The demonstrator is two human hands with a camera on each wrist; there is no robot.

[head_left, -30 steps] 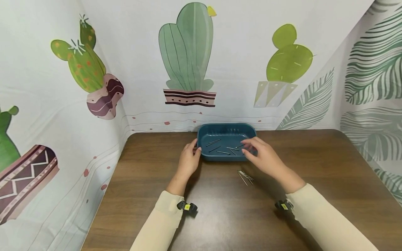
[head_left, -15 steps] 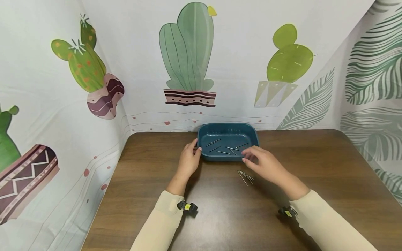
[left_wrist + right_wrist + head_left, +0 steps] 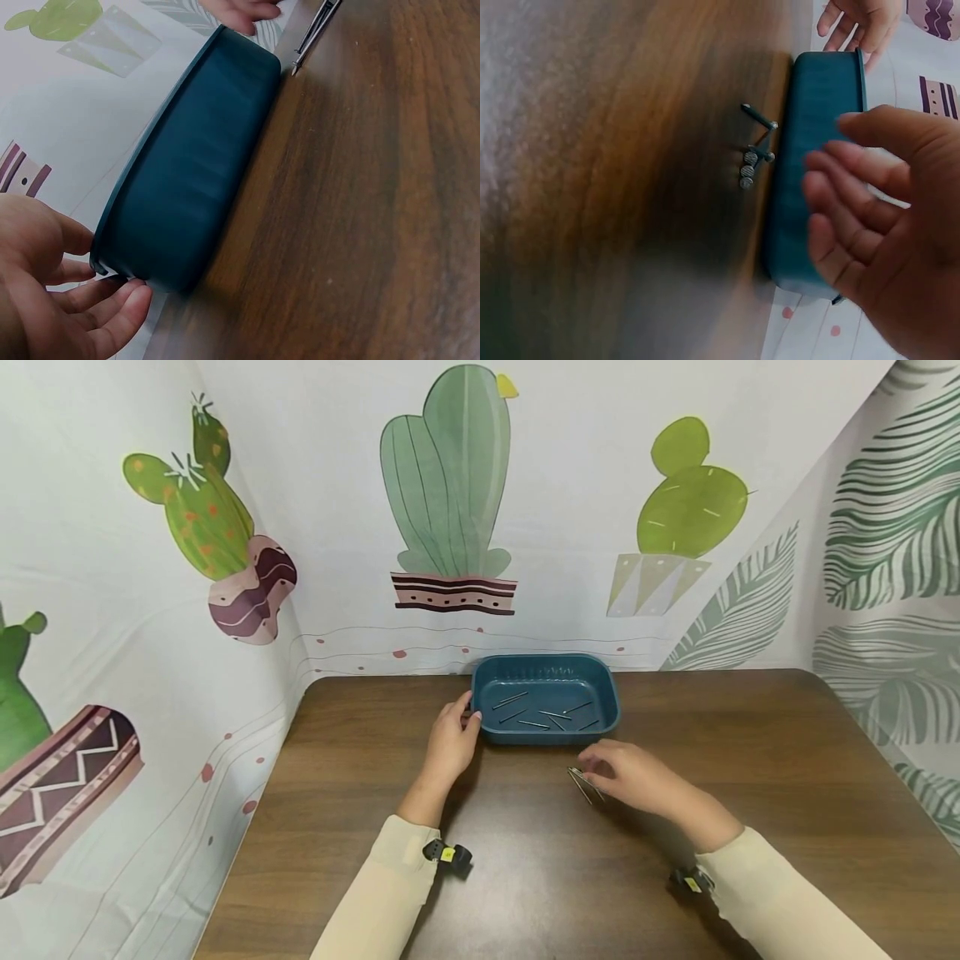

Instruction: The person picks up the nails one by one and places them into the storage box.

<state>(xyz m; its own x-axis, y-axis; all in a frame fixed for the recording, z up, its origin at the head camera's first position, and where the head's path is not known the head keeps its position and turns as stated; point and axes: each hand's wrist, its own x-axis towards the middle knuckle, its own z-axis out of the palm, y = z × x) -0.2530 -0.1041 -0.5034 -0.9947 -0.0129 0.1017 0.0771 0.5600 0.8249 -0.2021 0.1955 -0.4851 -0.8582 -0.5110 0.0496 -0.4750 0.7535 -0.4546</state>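
A dark blue plastic tray stands at the back of the table, with several thin metal nails scattered on its floor. My left hand touches the tray's left end; in the left wrist view its fingertips lie against the end wall and rim. Just in front of the tray, a small pile of nails lies on the table. My right hand is over that pile, its fingers loosely bent and partly covering it. Nothing shows between these fingers in the right wrist view, where the round nail heads appear beyond them.
The brown wooden table reaches back to a white cloth backdrop printed with cacti and leaves. The tray's back edge is close to this cloth. A black strap with a small camera is on each wrist.
My right hand has drawn back from over the tray to the pile of nails in front. A nail now shows at the tray's front right. My left hand has stayed put.
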